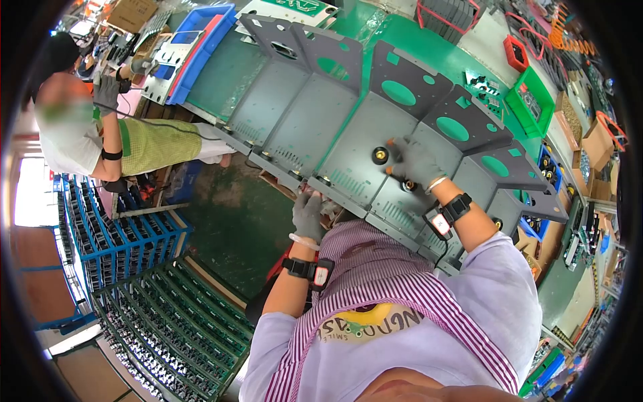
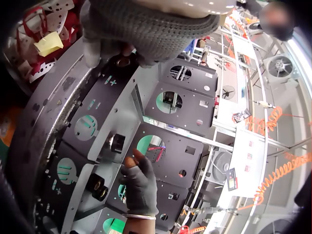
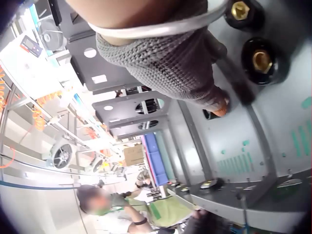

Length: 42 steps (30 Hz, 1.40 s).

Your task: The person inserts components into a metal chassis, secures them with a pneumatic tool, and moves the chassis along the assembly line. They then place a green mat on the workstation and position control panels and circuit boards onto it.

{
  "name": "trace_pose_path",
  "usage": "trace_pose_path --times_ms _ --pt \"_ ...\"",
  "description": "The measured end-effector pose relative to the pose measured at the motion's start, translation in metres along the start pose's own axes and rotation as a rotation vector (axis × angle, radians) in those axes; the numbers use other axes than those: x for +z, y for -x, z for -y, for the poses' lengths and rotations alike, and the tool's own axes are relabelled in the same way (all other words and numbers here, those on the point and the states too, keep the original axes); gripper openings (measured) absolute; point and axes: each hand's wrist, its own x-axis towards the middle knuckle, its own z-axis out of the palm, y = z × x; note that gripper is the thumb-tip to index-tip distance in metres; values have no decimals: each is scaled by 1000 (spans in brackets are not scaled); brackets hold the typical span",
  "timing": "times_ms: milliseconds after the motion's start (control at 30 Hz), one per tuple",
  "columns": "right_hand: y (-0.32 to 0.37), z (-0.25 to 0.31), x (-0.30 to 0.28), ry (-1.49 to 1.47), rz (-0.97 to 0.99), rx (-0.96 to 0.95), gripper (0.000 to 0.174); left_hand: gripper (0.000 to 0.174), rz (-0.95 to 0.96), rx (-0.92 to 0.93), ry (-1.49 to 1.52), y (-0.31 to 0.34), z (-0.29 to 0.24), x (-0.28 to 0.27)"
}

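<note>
A grey metal casing with upright dark panels lies across the bench. Over its inside is my gloved right hand, fingers spread, bare fingertips beside a black round part; another black part lies under the hand. The right wrist view shows the right hand's fingertips at a small black part, partly hidden, near a larger one with a brass centre. My gloved left hand touches the casing's front edge; in the left wrist view its fingers lie by a brass-ringed part.
Another person stands at the left, beside a blue tray. Below, racks hold rows of small parts. A green bin and blue bins stand at the right, with red and orange hoses behind.
</note>
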Motion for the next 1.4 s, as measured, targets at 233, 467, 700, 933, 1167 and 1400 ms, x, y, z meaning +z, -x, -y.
trace_pose_path --times_ms 233,467,700,933,1167,1400 --pt "-4 5 33 92 -44 -61 53 15 90 437 -169 21 -23 -4" --pt "27 52 1 -493 119 121 43 18 273 916 -415 37 -64 3" --pt "89 82 -33 -1159 402 -21 51 22 464 1396 -540 62 -88 6" --pt "95 108 11 -750 -219 209 39 21 467 1094 -205 66 -62 10" --pt "110 141 1 -83 -610 12 29 42 790 425 399 88 -80 11" --pt "92 67 5 -660 -493 0 30 37 1229 97 631 63 -88 1"
